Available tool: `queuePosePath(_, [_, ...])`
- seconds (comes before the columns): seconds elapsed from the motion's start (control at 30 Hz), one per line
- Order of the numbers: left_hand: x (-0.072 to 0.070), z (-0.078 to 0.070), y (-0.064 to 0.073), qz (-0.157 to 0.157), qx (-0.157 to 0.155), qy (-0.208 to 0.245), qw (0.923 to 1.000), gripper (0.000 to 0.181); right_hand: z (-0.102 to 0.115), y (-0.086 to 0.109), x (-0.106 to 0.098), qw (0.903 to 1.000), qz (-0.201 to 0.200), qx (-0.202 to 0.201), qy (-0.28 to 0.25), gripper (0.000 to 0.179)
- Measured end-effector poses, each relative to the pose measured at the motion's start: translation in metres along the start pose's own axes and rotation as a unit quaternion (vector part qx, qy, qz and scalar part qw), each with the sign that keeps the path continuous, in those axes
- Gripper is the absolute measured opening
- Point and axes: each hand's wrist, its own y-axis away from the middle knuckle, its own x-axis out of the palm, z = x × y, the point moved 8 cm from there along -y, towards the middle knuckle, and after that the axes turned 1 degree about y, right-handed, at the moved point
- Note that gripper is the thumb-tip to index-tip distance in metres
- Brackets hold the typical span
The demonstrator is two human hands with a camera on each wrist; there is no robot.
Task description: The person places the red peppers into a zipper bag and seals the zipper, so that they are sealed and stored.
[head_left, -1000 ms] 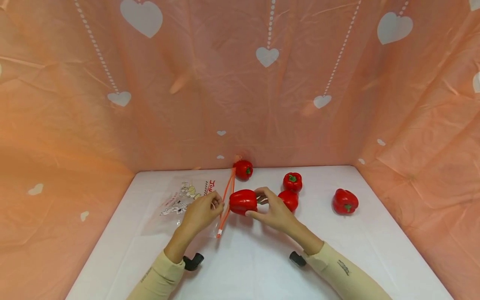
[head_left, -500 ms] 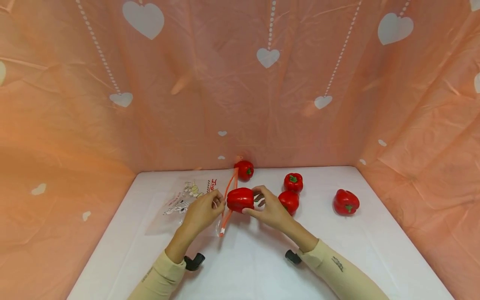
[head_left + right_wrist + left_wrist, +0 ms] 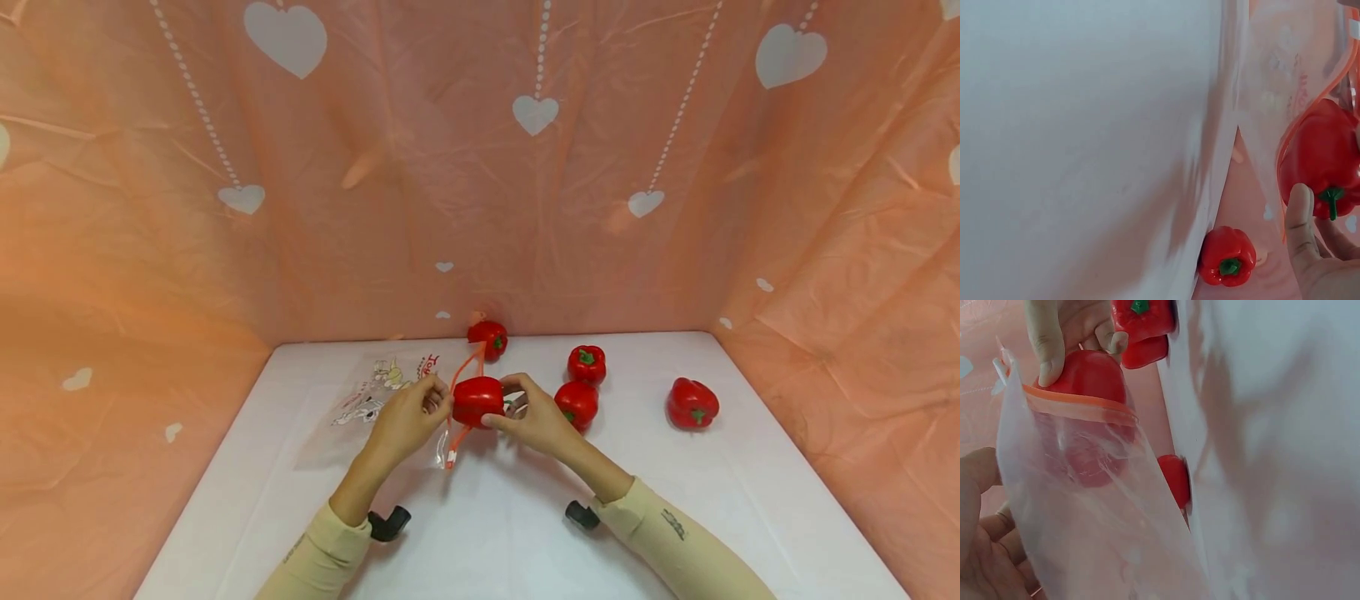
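My right hand holds a red bell pepper by its stem end, thumb below and fingers above. The pepper's blunt end sits in the mouth of a clear zip bag with an orange zip strip. Through the film in the left wrist view, the front part of the pepper shows inside the bag. My left hand pinches the bag's edge near the middle of the opening. In the right wrist view the green stem points back toward my right palm.
Another red pepper lies at the back edge behind the bag. Two more, a rear pepper and a front pepper, stand right of my hand. A further pepper lies far right on the white table.
My right hand has moved the pepper left, into the bag's mouth. The bag has shifted slightly right and its opening has spread around the pepper. My left hand stays nearly in place.
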Motion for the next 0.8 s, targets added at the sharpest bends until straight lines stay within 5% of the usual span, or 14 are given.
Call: queuePosePath(0.8, [-0.006,-0.006,-0.003,-0.017,0.012,0.116,0.9931,0.005,-0.001,-0.008,0.011,0.9995,0.011,0.022,-0.019,0.064])
